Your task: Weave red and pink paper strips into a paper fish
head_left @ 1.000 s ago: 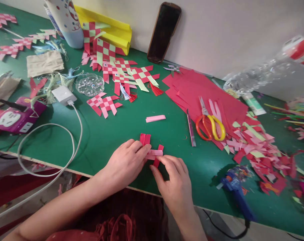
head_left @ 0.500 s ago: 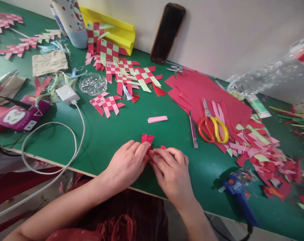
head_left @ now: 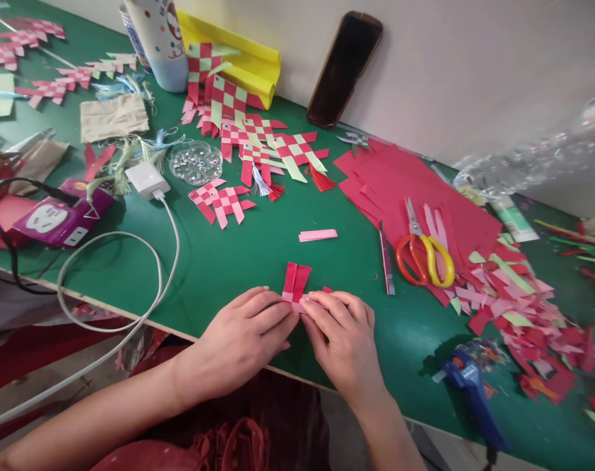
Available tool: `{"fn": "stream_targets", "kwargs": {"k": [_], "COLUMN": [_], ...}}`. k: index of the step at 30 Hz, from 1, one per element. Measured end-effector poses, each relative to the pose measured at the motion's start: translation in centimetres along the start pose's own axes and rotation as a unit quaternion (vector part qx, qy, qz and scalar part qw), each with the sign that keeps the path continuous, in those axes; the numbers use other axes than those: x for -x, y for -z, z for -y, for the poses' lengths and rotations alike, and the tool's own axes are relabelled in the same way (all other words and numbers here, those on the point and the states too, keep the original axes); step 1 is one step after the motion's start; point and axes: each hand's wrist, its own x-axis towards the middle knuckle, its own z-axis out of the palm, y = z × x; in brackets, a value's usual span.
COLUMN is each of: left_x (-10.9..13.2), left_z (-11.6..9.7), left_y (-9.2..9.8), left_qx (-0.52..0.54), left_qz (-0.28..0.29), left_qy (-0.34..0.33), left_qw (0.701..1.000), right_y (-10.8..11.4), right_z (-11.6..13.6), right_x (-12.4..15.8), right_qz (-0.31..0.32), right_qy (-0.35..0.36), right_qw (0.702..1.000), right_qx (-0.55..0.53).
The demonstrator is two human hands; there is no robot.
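Note:
Near the front edge of the green table [head_left: 258,255], both my hands meet over a small weave of red and pink paper strips [head_left: 295,286]. My left hand [head_left: 243,337] presses its fingers on the weave's left side. My right hand [head_left: 344,340] pinches the strips from the right with curled fingers. Two red strip ends stick up beyond my fingertips; the rest of the weave is hidden under my hands. A loose folded pink strip [head_left: 318,235] lies just beyond.
Scissors [head_left: 425,252] with red and yellow handles lie on red paper sheets [head_left: 400,190] to the right, beside a craft knife [head_left: 386,258] and a pile of paper scraps [head_left: 518,307]. Finished woven pieces [head_left: 258,140], a charger with cable [head_left: 148,180], a phone [head_left: 344,69] and a blue glue gun [head_left: 469,383] surround the spot.
My right hand moved in from the lower right and closed onto the weave beside my left hand. The pink cross strip is now covered by my fingers. The camera shifted slightly left.

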Motion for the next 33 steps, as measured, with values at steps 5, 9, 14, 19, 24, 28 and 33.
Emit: {"fn": "stream_targets", "kwargs": {"k": [5,9,14,19,24,28,33], "left_x": [-0.2,-0.1,0.0,0.2,0.3,0.2,0.1], "left_z": [-0.7,-0.8,-0.7,-0.6,-0.5,-0.4,-0.2], "left_y": [-0.5,-0.6,-1.0,-1.3,-1.2,-1.1,-0.9], "left_qx": [-0.037,-0.063,-0.078,-0.061,-0.044,-0.035,-0.031], "left_qz": [0.047,0.039,0.02,0.021,0.023,0.027,0.037], "left_qy": [0.015,0.008,-0.008,-0.003,0.0,-0.003,-0.01], "left_qw": [0.998,0.997,0.997,0.998,0.999,0.999,0.999], "right_y": [0.5,1.0,0.7,0.8,0.9,0.4,0.1], "right_z": [0.0,-0.9,-2.2,-2.3,-2.3,-2.3,-2.4], "right_x": [-0.2,-1.6,-4.9,-6.8,-6.8,-7.0,-7.4], "right_qz": [0.014,0.012,0.043,0.136,0.137,0.132,0.152], "right_qy": [0.0,-0.012,-0.074,-0.053,-0.07,-0.088,-0.087], "right_qw": [1.0,0.998,0.989,0.978,0.975,0.976,0.974], "right_qx": [-0.012,-0.058,-0.125,-0.149,-0.163,-0.149,-0.141]}}
